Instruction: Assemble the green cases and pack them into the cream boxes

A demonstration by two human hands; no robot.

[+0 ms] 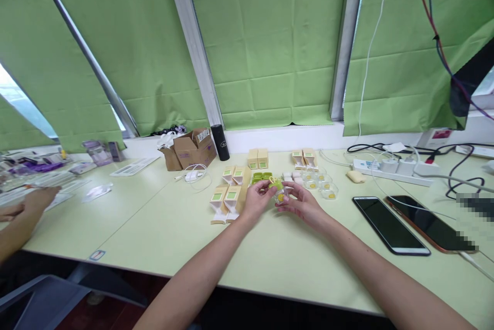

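Note:
My left hand and my right hand meet over the table, both closed on a small clear container with a green top. A loop stands on its top and something yellow shows inside. Fingers hide part of it. Just beyond lie several green pieces and white pieces. Several clear cups with yellow bits inside stand to the right of my right hand. Left of my left hand are several open cardboard boxes with green windows. Further back stand closed small boxes and open ones.
Two phones lie on the right, below a power strip with tangled cables. A brown carton, black bottle and white charger stand back left. At far left, another person's arm reaches over the table.

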